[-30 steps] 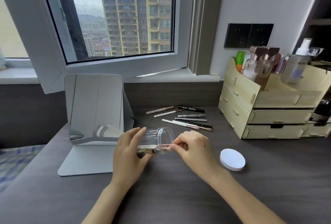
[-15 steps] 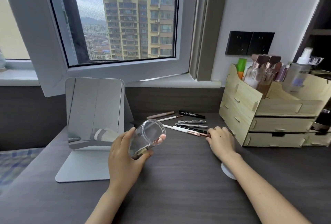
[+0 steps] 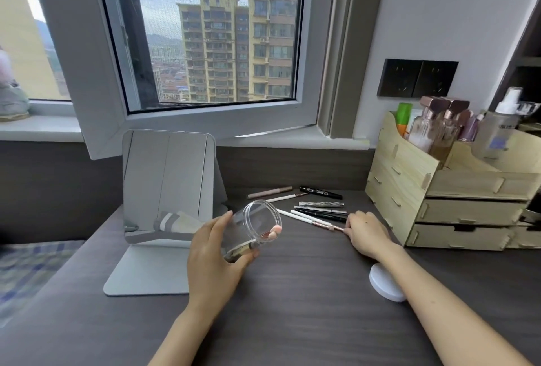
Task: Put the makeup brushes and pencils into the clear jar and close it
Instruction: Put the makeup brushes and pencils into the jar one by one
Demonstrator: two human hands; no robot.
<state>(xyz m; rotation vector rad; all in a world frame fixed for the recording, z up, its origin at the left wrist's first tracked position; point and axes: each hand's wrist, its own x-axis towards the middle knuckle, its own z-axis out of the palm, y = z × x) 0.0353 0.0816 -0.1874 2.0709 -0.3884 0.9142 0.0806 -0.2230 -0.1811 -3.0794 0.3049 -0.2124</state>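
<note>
**Jar tilted in my left hand, right hand at the pencils**

At nine o'clock on the dark wood-grain desk I am seeing the grey square stand mirror, leaning back on its flat base. Just right of it, my left hand is wrapping its fingers around the clear round plastic jar, gripping it tilted with the open mouth facing twelve o'clock; one pink-tipped makeup brush is lying inside, its tip poking at the rim. Beyond, toward one o'clock, the row of loose makeup pencils and brushes is lying on the desk. My right hand is resting at the row's right end, fingertips curled and touching the end of a white-handled brush; I cannot tell whether they are pinching it. The flat white round lid is sitting at four o'clock, partly under my right forearm. At three o'clock the pale wooden drawer organizer is holding bottles.
</note>
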